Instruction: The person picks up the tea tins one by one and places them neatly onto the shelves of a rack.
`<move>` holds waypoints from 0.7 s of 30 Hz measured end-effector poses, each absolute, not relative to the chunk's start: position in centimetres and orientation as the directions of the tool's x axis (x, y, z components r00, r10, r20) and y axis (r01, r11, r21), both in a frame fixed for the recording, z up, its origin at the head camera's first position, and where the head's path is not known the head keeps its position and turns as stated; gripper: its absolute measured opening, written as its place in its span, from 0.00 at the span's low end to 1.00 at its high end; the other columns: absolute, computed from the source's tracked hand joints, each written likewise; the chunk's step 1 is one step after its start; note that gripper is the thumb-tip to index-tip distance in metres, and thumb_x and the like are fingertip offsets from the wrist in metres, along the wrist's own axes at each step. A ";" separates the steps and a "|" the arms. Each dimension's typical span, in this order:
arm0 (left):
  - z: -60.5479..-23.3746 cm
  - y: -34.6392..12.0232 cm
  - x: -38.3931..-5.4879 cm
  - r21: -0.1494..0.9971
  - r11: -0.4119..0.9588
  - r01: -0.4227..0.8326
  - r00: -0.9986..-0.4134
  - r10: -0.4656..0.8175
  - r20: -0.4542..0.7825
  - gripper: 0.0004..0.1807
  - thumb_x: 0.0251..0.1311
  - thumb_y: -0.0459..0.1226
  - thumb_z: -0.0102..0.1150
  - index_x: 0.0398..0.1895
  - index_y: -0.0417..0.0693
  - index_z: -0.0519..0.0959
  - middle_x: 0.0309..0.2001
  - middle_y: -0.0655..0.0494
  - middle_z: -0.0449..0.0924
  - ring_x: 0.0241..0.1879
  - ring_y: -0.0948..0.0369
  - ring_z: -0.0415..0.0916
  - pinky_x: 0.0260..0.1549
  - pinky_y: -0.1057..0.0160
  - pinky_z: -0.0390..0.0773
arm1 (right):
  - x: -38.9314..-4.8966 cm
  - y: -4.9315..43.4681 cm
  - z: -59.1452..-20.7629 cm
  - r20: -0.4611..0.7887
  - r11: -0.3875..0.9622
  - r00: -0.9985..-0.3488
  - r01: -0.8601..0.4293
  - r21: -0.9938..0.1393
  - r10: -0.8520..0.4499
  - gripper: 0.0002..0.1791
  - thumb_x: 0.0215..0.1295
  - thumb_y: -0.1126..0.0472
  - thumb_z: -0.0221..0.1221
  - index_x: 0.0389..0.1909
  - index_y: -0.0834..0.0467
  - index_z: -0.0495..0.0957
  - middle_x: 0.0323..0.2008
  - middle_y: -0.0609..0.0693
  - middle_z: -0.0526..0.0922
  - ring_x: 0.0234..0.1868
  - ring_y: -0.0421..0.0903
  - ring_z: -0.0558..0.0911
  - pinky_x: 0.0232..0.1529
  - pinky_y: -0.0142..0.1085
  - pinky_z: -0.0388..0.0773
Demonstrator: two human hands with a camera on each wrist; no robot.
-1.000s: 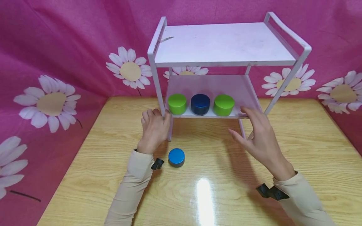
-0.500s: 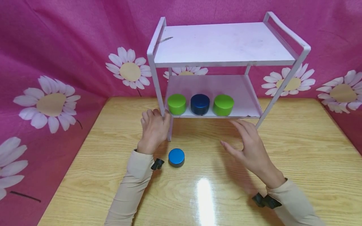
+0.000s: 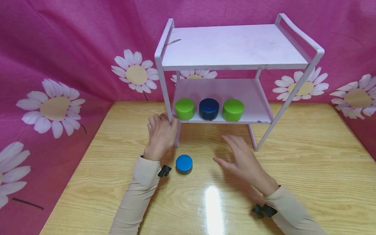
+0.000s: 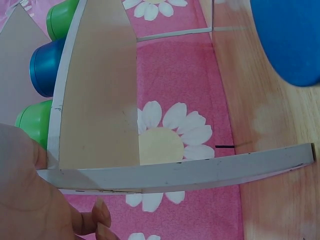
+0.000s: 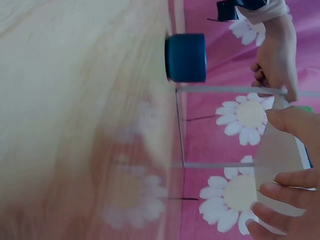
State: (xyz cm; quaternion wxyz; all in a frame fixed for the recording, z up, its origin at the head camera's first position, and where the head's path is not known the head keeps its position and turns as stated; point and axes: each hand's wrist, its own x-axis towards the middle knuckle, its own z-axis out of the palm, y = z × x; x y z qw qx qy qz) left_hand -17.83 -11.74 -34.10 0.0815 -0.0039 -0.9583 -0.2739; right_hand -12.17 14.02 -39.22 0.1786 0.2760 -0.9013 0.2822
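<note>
A white two-tier rack (image 3: 235,45) stands on the table. My left hand (image 3: 161,135) grips its front left post beside the lower shelf, thumb and fingers on either side of the post. Along that shelf's front edge sit a green round container (image 3: 185,109), a dark blue round container (image 3: 209,109) and another green container (image 3: 233,110). A lighter blue round container (image 3: 184,164) rests on the table in front of the rack. To its right, my right hand (image 3: 245,161) hovers with fingers spread and holds nothing. In the right wrist view the blue container (image 5: 187,57) is apart from my fingers.
The rack's right leg (image 3: 264,137) slants down to the table (image 3: 308,163) behind my right hand. Raised side rails (image 3: 299,31) edge the top shelf. A pink cloth (image 3: 88,32) with daisies hangs behind and at the sides.
My right hand has moved away from the rack's lower right corner, left and toward me, nearer the blue container on the table. My left hand keeps its grip on the post.
</note>
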 end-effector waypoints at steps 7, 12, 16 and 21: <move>-34.1 -11.8 -17.8 0.523 0.851 0.051 -0.987 -0.035 0.155 0.29 0.68 0.52 0.26 0.32 0.35 0.66 0.36 0.42 0.62 0.40 0.46 0.55 0.43 0.51 0.57 | -12.3 12.3 -40.0 0.428 0.692 -0.791 -0.600 -0.401 -0.438 0.43 0.50 0.48 0.71 0.61 0.68 0.68 0.57 0.62 0.74 0.58 0.59 0.71 0.59 0.52 0.67; -34.1 -11.7 -17.9 0.531 0.846 0.050 -0.988 -0.036 0.150 0.28 0.69 0.52 0.26 0.32 0.35 0.66 0.36 0.42 0.62 0.41 0.46 0.55 0.43 0.51 0.56 | -12.3 11.2 -40.3 0.387 0.692 -0.791 -0.606 -0.393 -0.473 0.43 0.51 0.46 0.70 0.62 0.67 0.69 0.57 0.61 0.74 0.59 0.58 0.72 0.61 0.52 0.66; -34.1 -11.6 -17.9 0.536 0.843 0.047 -0.988 -0.039 0.146 0.29 0.69 0.52 0.26 0.33 0.35 0.66 0.36 0.42 0.62 0.41 0.46 0.55 0.43 0.51 0.56 | -12.3 10.3 -40.7 0.359 0.688 -0.785 -0.618 -0.382 -0.505 0.43 0.50 0.45 0.70 0.62 0.66 0.69 0.56 0.59 0.75 0.58 0.57 0.72 0.60 0.53 0.66; -34.1 -11.7 -17.8 0.534 0.844 0.040 -0.989 -0.043 0.142 0.29 0.68 0.52 0.26 0.33 0.35 0.66 0.36 0.42 0.62 0.41 0.46 0.55 0.43 0.51 0.56 | -12.4 9.3 -41.3 0.336 0.679 -0.773 -0.634 -0.371 -0.538 0.43 0.51 0.45 0.70 0.63 0.65 0.68 0.56 0.58 0.76 0.58 0.56 0.73 0.58 0.52 0.67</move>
